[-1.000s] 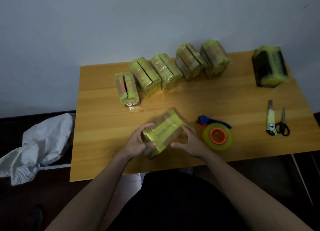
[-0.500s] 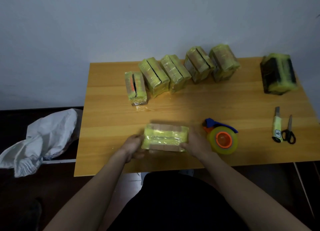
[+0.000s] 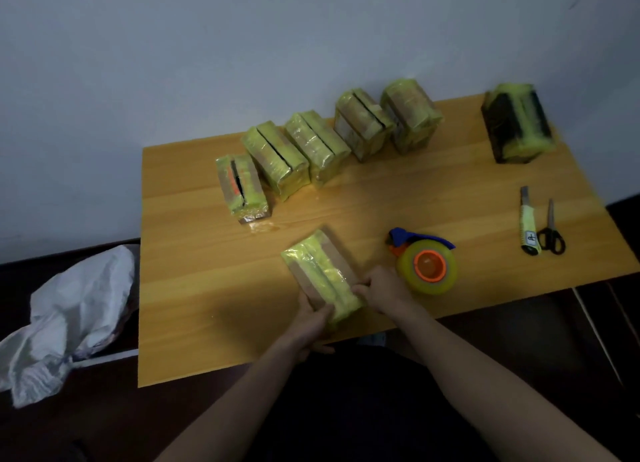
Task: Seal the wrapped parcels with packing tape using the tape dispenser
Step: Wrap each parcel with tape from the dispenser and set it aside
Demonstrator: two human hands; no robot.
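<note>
Both hands clamped on the near end of one wrapped parcel (image 3: 320,274) at the front edge of the table (image 3: 194,288): left hand (image 3: 313,323) cupping the near-left corner from beneath and beside, right hand (image 3: 382,293) pinching the near-right edge, fingers curled onto the film. Parcel lying flat, long axis running from the hands away and slightly leftward, far end free and untouched.

Just right of the right hand — nearly touching the knuckles — the tape dispenser (image 3: 424,264), on its side, roll toward the person, blue handle pointing away. Clearly the right hand's reach; left hand well apart from it, with the parcel between. Probable next move: right hand letting go to take the dispenser, left staying to pin the parcel, tape then drawn along that long axis.

Farther right, utility knife (image 3: 528,222) and scissors (image 3: 550,234) side by side. Beyond, a slanting row of five wrapped parcels (image 3: 311,149) near the wall, and a darker parcel (image 3: 517,123) alone at the far right corner.
</note>
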